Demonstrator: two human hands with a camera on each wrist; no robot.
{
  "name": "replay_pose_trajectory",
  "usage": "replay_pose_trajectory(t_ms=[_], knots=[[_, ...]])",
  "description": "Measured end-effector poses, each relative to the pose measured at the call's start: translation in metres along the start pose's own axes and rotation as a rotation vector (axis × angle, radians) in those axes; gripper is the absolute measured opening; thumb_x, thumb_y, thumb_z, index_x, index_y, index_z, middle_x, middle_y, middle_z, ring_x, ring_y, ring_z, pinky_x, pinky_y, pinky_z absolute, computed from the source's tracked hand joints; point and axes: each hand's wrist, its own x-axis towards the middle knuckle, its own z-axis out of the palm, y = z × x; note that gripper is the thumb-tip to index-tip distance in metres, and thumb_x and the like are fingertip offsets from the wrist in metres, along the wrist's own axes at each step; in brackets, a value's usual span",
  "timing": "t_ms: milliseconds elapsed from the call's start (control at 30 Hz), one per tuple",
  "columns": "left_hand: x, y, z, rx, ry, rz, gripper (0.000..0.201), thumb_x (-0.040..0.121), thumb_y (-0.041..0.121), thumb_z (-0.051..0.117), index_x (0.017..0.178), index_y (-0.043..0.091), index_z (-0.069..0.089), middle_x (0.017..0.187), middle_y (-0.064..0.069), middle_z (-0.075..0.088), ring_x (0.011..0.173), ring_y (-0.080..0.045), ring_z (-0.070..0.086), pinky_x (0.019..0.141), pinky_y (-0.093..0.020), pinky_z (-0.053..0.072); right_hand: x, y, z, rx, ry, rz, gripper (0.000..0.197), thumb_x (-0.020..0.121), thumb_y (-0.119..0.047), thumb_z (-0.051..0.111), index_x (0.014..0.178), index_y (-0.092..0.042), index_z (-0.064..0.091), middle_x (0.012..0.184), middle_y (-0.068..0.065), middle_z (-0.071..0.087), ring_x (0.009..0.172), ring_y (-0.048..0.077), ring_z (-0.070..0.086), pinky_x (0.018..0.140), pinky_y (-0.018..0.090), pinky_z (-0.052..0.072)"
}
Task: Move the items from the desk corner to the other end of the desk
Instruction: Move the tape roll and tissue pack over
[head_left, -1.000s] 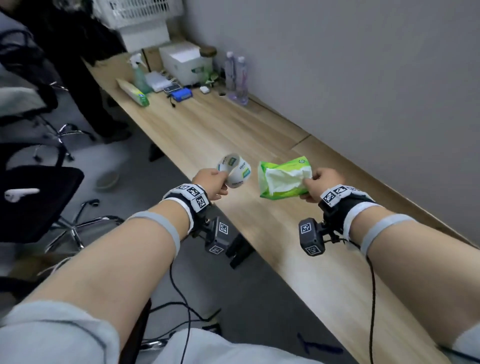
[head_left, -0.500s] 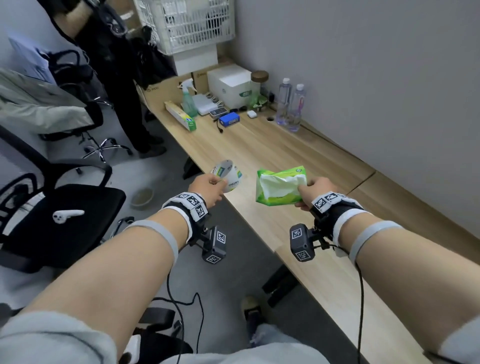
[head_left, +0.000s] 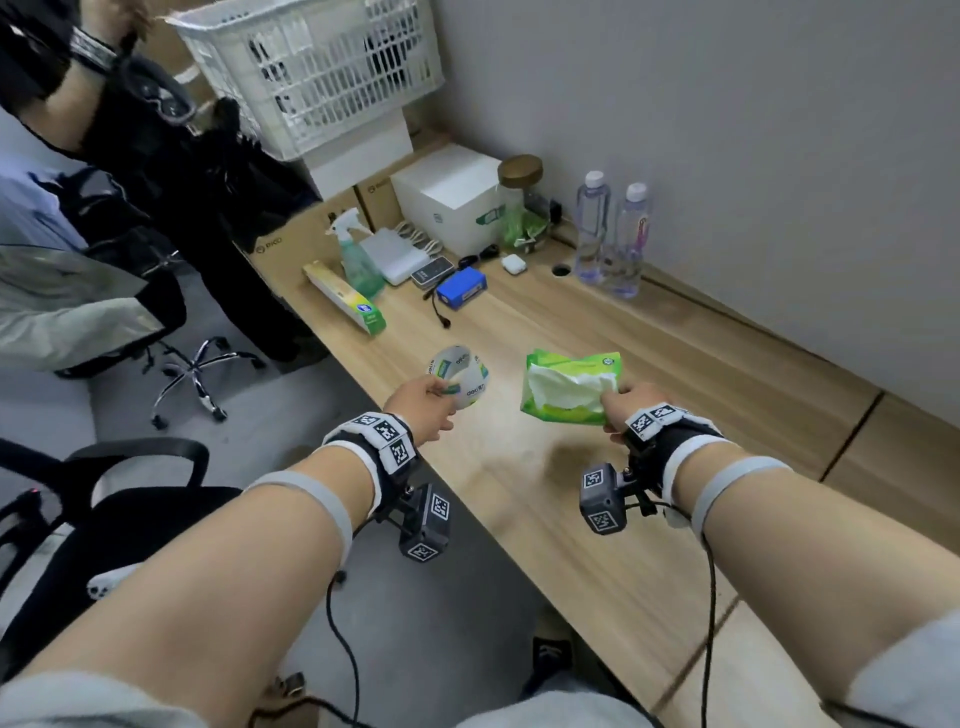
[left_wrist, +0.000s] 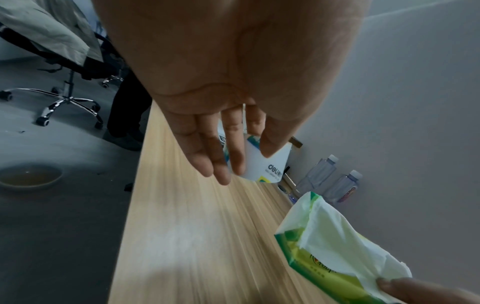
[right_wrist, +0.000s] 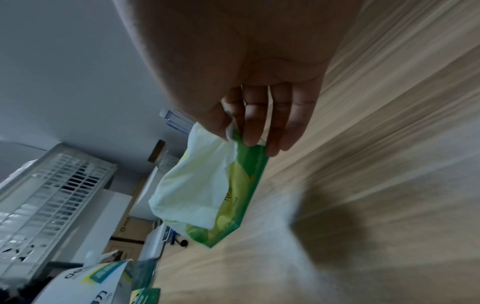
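The far end of the counter (head_left: 519, 467), with its bottles (head_left: 608, 239) and boxes, now sits much closer than a second ago, so the carry is nearly at its drop-off. The left hand (head_left: 423, 408) pinches the tape roll (head_left: 460, 376); the right hand (head_left: 631, 408) pinches the green tissue pack (head_left: 569, 387); both items hang just above the wood, beyond each grip

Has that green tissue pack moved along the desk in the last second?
Yes. The right hand has carried the green tissue pack along the desk towards the two water bottles, which now stand much nearer.
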Motion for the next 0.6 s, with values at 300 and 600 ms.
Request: replay_pose_trajectory(t_ms=[300,600], knots=[[0.123,0.028,0.010,0.269,-0.131,-0.018,0.057,0.073,0.032,0.055,0.130,0.024,0.052,0.120,-0.014,0.064,0.109,-0.035,0.062,0.095,-0.046,0.054,0.060,-0.030,0.017,0.002,-0.032,0.139,0.032,0.068,-0.043,0.053,0.076,-0.015,0.066,0.074,0.010,0.074,0.076,0.034,0.072,0.078,0.048,0.060],[0.253,0.056,0.028,0.453,-0.291,0.098,0.054,0.090,0.021,0.057,0.142,0.022,0.041,0.134,-0.003,0.060,0.118,-0.026,0.057,0.090,-0.027,0.041,0.129,-0.068,0.036,0.048,0.144,0.280,0.012,0.071,-0.029,0.057,0.068,-0.018,0.062,0.058,-0.004,0.069,0.071,0.027,0.072,0.073,0.043,0.060]])
